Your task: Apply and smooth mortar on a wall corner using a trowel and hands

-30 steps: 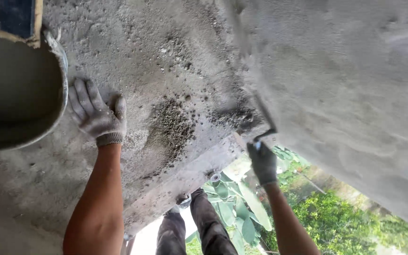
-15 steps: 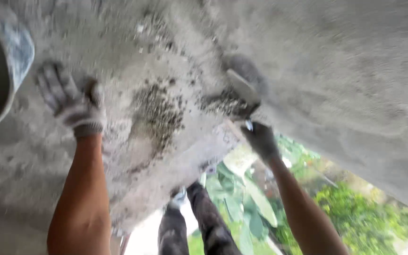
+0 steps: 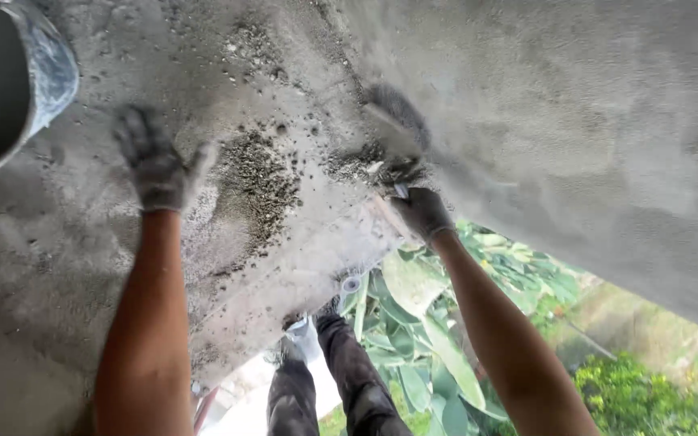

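My left hand, in a grey glove, rests flat with fingers spread on a rough concrete slab. Just to its right lies a patch of loose, gritty mortar. My right hand, also gloved, grips the handle of a trowel. The blurred blade presses against a smear of wet mortar where the slab meets a grey plastered wall.
A grey bucket smeared with cement stands on the slab at the upper left. Below the slab's edge I see my dark trouser legs and, far down, broad green leaves and shrubs.
My right hand has swung the trowel up from the slab's edge onto the wall joint. The left hand has stayed flat on the slab, and the view has shifted so less of the bucket shows.
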